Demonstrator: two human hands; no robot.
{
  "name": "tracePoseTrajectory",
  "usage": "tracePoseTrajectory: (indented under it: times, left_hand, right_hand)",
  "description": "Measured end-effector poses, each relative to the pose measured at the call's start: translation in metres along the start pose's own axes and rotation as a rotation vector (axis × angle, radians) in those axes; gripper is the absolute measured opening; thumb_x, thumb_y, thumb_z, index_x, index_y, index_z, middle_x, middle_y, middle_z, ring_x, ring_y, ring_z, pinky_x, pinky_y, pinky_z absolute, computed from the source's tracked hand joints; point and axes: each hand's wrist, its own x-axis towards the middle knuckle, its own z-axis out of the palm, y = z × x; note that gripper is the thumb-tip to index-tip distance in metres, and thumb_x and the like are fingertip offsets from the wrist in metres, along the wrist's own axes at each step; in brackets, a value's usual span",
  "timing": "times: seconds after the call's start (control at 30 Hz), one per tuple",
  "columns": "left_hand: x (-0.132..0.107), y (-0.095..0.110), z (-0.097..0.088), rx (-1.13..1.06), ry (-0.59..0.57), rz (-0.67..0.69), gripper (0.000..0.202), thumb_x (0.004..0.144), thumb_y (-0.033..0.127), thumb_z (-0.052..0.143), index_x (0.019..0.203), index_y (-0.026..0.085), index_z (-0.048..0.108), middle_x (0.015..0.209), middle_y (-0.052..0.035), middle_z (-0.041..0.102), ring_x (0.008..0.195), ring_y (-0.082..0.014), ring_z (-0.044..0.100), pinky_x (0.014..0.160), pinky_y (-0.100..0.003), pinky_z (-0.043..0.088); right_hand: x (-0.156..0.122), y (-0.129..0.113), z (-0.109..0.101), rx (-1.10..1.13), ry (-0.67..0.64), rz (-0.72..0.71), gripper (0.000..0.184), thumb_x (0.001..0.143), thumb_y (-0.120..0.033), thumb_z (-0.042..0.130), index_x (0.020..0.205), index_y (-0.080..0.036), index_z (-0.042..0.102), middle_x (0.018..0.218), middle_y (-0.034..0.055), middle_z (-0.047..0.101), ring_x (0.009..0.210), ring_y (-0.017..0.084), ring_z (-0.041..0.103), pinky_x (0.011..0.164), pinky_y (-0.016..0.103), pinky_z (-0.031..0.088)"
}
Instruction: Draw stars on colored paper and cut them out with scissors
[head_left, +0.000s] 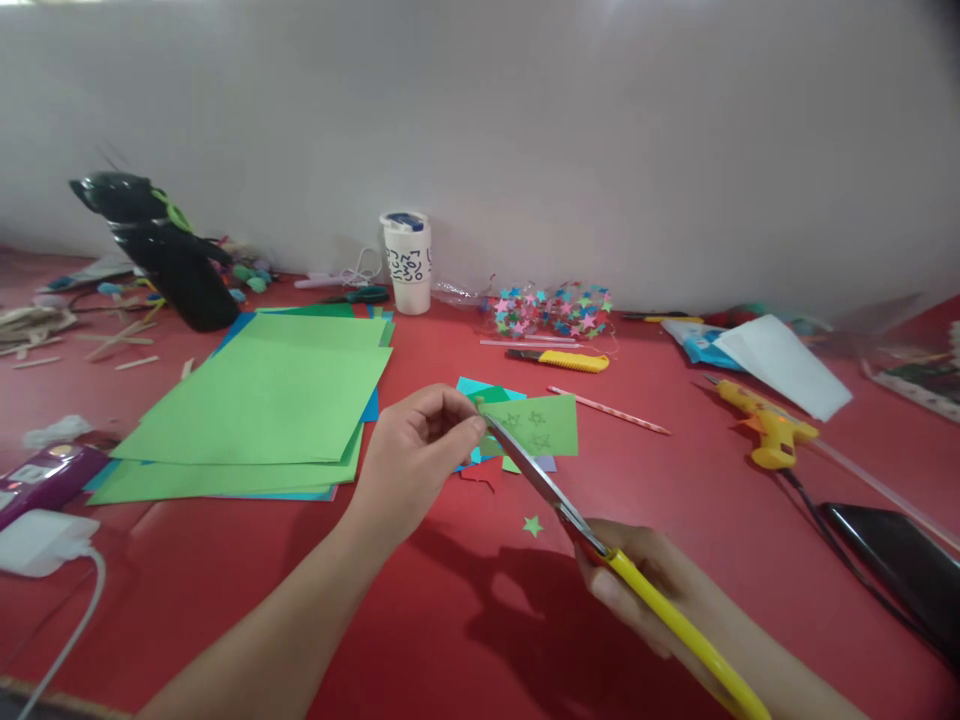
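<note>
Between the thumb and fingers of my left hand is pinched a small green paper strip with several stars drawn on it. Yellow-handled scissors are gripped in my right hand. Their blades reach up and left to the strip's left end, close to my left fingertips. Whether the blades are fully closed I cannot tell. Below the strip, a cut-out green star lies on the red table. Several coloured paper scraps lie behind and under the strip.
Green paper sheets are stacked at left, near a black bottle. At the back stand a white cup and star confetti. A yellow cutter, a pencil, a glue gun and a phone lie rightward.
</note>
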Motion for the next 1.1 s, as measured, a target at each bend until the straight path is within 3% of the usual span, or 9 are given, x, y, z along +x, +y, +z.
tracePoseTrajectory:
  times: [0.23,0.43,0.67,0.87,1.1]
  left_hand:
    - [0.002,-0.003,-0.001,-0.142,-0.065,-0.089,0.008,0.071,0.022,0.064,0.065,0.019,0.06,0.052,0.0064,0.053,0.046,-0.0044,0.048,0.045,-0.016,0.041]
    - [0.0,-0.001,0.002,-0.117,-0.051,-0.096,0.008,0.069,0.02,0.065,0.063,0.017,0.061,0.05,0.0062,0.053,0.045,-0.0041,0.047,0.045,-0.015,0.04]
    - [-0.004,-0.001,0.009,-0.134,0.0,-0.135,0.01,0.067,0.022,0.065,0.062,0.018,0.058,0.05,0.0059,0.053,0.044,-0.0054,0.047,0.045,-0.018,0.04]
    - [-0.003,-0.003,0.008,-0.068,0.047,-0.082,0.009,0.066,0.02,0.066,0.063,0.018,0.058,0.053,0.0063,0.053,0.048,-0.0049,0.047,0.046,-0.017,0.038]
    - [-0.001,-0.002,0.005,-0.099,0.019,-0.088,0.007,0.07,0.02,0.063,0.064,0.018,0.059,0.05,0.0056,0.054,0.047,-0.0056,0.048,0.047,-0.017,0.04]
  right_hand:
    - [-0.009,-0.02,0.002,0.079,0.016,0.09,0.058,0.072,-0.079,0.039,0.067,-0.022,0.034,0.053,-0.0078,0.033,0.04,0.006,0.028,0.039,0.022,0.022]
    - [-0.003,-0.012,0.0,-0.041,0.026,-0.019,0.058,0.075,-0.078,0.035,0.063,-0.021,0.033,0.053,-0.0072,0.03,0.045,0.007,0.026,0.042,0.023,0.02]
    - [-0.003,-0.014,0.001,-0.043,0.051,0.016,0.057,0.076,-0.077,0.034,0.064,-0.022,0.032,0.054,-0.0069,0.03,0.044,0.007,0.027,0.042,0.023,0.019]
    - [-0.001,-0.001,0.0,-0.069,0.062,0.003,0.056,0.078,-0.075,0.035,0.063,-0.021,0.034,0.055,-0.0064,0.03,0.047,0.008,0.026,0.043,0.022,0.02]
    - [0.001,0.001,0.0,-0.057,0.046,-0.021,0.054,0.078,-0.073,0.038,0.063,-0.02,0.035,0.055,-0.0062,0.03,0.048,0.008,0.025,0.042,0.022,0.02]
